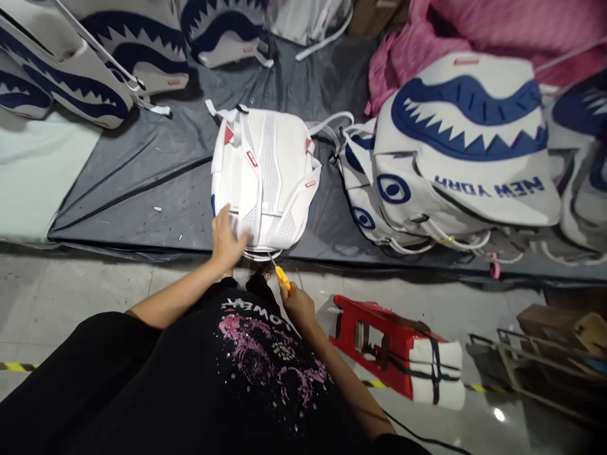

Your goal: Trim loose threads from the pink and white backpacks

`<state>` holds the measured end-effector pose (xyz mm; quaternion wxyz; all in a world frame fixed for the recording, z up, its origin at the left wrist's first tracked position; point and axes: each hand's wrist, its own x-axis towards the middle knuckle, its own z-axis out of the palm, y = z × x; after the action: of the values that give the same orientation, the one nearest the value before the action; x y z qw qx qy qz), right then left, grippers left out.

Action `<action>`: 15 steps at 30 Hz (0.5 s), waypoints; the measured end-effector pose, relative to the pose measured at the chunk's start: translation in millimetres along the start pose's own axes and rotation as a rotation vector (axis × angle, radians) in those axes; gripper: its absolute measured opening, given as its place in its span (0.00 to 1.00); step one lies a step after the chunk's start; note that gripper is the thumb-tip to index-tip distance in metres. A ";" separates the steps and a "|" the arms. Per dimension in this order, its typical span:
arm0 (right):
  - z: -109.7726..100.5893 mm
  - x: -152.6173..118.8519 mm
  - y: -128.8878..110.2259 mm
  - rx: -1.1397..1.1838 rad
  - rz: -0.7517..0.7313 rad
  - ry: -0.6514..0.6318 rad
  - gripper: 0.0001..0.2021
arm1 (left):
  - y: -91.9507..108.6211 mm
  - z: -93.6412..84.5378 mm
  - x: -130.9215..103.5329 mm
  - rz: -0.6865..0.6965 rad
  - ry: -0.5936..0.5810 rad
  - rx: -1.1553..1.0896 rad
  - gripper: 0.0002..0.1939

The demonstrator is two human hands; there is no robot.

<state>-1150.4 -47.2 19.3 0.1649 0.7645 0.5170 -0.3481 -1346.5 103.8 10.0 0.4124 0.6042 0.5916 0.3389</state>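
Note:
A white backpack point(279, 158) lies on the grey-covered table with its shoulder straps and padded back facing up. My left hand point(227, 240) rests on its near left corner, slightly blurred, thumb and fingers spread apart. In my right hand point(298, 304), the fingers are wrapped round a yellow-handled tool point(283, 278) with a thin metal tip. That tip points at the white top loop point(260, 256) on the backpack's near edge. The tool's exact kind is too small to make out.
White-and-blue backpacks with shark mouths point(469, 126) are stacked at the right, and more backpacks point(137, 50) stand at the back left. Pink plastic wrapping point(521, 31) lies behind. A red stool point(374, 341) with a white padded end stands on the floor beside a metal rack point(531, 354).

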 end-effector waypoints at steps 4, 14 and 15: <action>-4.7 14.0 11.8 -0.019 -0.050 -0.004 0.22 | -7.4 43.7 -21.5 0.503 -0.291 0.674 0.38; 19.3 28.5 132.8 0.223 -0.371 0.361 0.22 | 50.9 85.2 51.5 0.252 -0.129 0.633 0.42; 22.4 31.6 144.3 0.288 -0.413 0.443 0.23 | 65.6 84.2 60.2 0.195 -0.045 0.517 0.42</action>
<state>-1020.8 -99.0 -34.2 -0.1353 0.7160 0.6298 -0.2690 -1238.2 158.1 28.0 0.2231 0.7510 0.5880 0.2013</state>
